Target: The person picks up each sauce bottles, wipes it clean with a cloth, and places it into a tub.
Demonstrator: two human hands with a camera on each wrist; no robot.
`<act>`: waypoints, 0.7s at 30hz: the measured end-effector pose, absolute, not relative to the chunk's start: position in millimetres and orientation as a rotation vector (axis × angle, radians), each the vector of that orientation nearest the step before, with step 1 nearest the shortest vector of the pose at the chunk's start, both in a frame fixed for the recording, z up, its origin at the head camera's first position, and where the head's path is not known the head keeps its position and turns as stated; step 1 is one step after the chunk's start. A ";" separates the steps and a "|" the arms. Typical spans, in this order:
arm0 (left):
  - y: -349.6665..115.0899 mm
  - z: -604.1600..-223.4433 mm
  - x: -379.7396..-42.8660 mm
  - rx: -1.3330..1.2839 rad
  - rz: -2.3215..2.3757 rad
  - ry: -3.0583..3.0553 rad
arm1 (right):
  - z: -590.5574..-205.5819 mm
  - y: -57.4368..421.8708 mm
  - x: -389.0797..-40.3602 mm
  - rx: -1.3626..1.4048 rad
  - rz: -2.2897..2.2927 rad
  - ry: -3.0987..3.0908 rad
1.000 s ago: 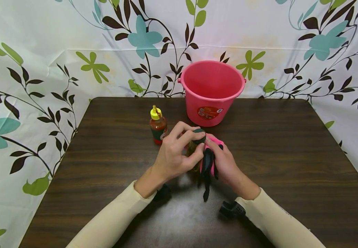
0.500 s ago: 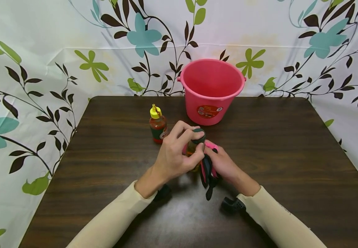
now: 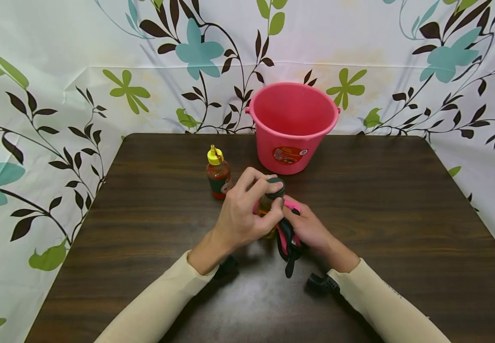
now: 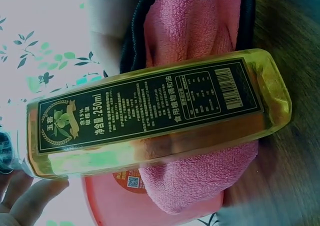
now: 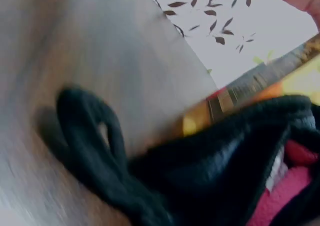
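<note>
My left hand (image 3: 243,207) grips an oil bottle by its dark cap (image 3: 275,188), fingers and thumb curled around the top. In the left wrist view the bottle (image 4: 150,111) shows a black label and yellowish oil inside. My right hand (image 3: 311,231) holds a pink cloth with black edging (image 4: 195,23) against the bottle's side. The cloth wraps behind the bottle and shows both above and below it in the left wrist view. A black hanging loop (image 5: 90,136) dangles from the cloth. The right hand's fingertips are partly hidden behind the bottle and left hand.
A pink bucket (image 3: 292,138) stands at the back of the dark wooden table (image 3: 166,228). Left of it is a red sauce bottle with a yellow cap (image 3: 219,174). Behind the table hangs a floral curtain (image 3: 136,38).
My right hand and the cloth have slid a little down the bottle, toward me. The left hand keeps its hold on the cap with hardly any shift.
</note>
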State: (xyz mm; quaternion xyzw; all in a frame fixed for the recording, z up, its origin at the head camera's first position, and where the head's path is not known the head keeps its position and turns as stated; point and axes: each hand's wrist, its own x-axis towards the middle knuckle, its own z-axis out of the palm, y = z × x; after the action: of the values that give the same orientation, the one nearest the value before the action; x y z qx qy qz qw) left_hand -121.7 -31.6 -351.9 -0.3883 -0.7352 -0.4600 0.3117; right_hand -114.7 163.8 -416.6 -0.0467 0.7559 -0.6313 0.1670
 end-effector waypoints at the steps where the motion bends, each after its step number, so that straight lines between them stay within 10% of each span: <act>1: -31.0 -351.5 -121.7 -1.025 -1.216 -1.942 | -416.0 162.4 -113.3 -0.094 -1.827 2.133; 21: -32.2 -356.8 -121.3 -1.017 -1.225 -1.901 | -350.8 150.7 -99.4 0.072 -2.268 1.769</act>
State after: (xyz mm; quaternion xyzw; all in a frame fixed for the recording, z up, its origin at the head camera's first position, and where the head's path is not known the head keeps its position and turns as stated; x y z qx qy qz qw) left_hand -121.3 -32.2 -356.8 -0.3878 -0.7251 -0.4672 0.3249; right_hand -99.4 150.7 -350.8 0.0247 0.6095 -0.7813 0.1319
